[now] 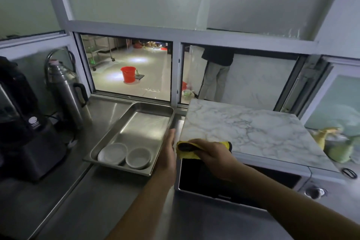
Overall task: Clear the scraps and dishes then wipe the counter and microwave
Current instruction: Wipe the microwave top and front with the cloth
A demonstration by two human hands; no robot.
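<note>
A microwave with a dark door stands on the steel counter, with a marble-patterned slab on top. My right hand presses a yellow and black cloth against the microwave's front upper left corner. My left hand lies flat against the microwave's left side, fingers straight, holding nothing. Left of it a steel tray holds two white dishes near its front edge.
A steel thermos and a black appliance stand at the left. A yellow-green spray bottle sits right of the microwave. Through the serving window are a red bucket and a standing person.
</note>
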